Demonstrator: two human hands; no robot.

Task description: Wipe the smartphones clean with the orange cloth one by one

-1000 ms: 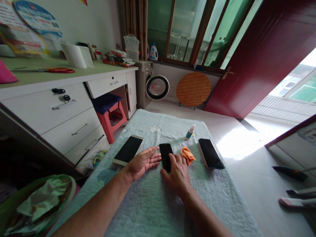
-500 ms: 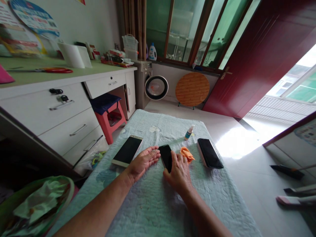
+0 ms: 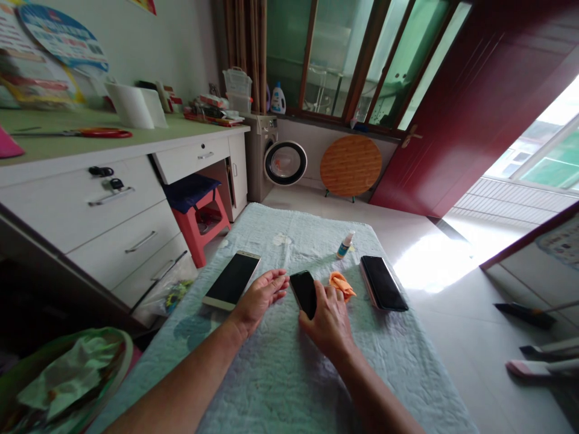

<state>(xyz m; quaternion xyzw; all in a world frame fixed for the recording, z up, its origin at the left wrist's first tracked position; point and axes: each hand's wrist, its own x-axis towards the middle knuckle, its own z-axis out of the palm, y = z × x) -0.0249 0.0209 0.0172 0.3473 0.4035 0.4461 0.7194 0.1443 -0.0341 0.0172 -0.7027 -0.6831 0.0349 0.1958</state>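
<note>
A: Hands first. Right hand (image 3: 329, 319) is curled over the near end of the small black phone (image 3: 304, 292), fingers on its right edge and thumb side underneath as far as I can tell; the phone looks tipped up on its left edge rather than lying flat. Left hand (image 3: 260, 296) is open, palm turned toward the phone, fingertips just beside its left edge. I cannot tell whether they touch it.

B: Location of the phone?

A: Centre of the frame, on the pale quilted cloth (image 3: 289, 374) covering the desk, between the gold-edged phone (image 3: 231, 281) to the left and the large black phone (image 3: 383, 283) to the right. An orange cloth (image 3: 341, 284) lies crumpled just right of the right hand's fingers; a small spray bottle (image 3: 345, 244) stands further back.

B: Orientation?

A: Long axis runs roughly away from the person, far end leaning slightly toward the upper left of the frame. Screen appears to face up and left, toward the open palm.

B: Risks, as a judgement?

A: The hold is at one end only. If the fingers slip on the glass, the phone could flop flat or slide on the soft cloth. The left palm seems placed to catch that. A wide sweep of the right wrist might also drag the orange cloth.
</note>
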